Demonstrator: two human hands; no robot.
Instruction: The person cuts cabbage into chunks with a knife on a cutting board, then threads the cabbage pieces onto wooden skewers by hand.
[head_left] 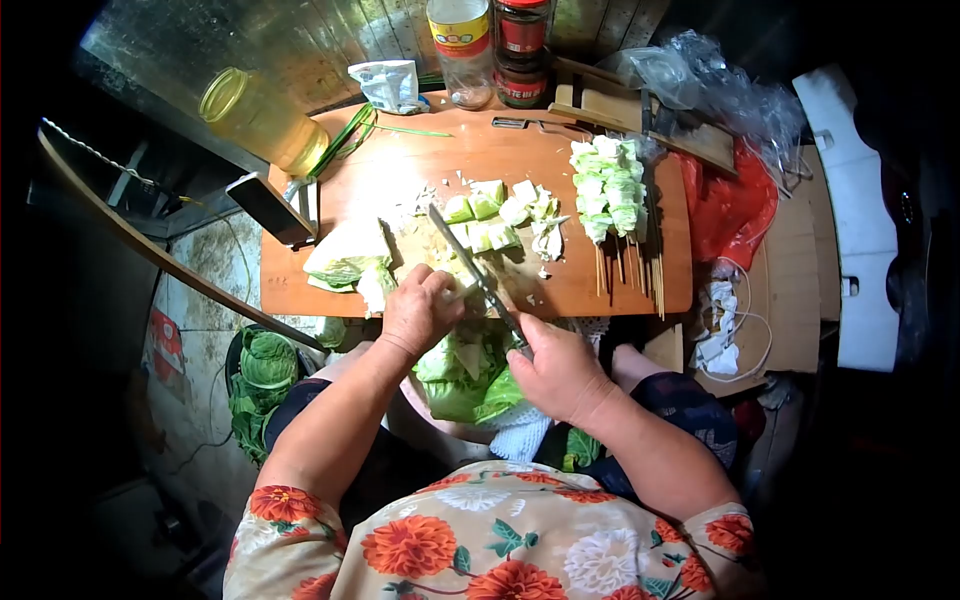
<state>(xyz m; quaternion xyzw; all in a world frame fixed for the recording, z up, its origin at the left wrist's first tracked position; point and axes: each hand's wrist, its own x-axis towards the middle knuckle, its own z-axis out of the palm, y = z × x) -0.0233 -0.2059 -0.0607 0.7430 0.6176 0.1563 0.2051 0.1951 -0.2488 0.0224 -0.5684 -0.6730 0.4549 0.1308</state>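
My right hand is closed round the handle of a kitchen knife, its blade slanting up and left over the wooden board. My left hand lies at the board's near edge with curled fingers on a pale piece of cabbage beside the blade, mostly hidden. Cut cabbage chunks lie just beyond the knife. To the left of them is a larger cabbage wedge. Skewered cabbage pieces lie at the right, their sticks pointing toward me.
A phone leans at the board's left edge near a jar of yellow liquid. Jars stand at the back. A red bag lies right. Below the board are cabbage leaves and, left, whole cabbages.
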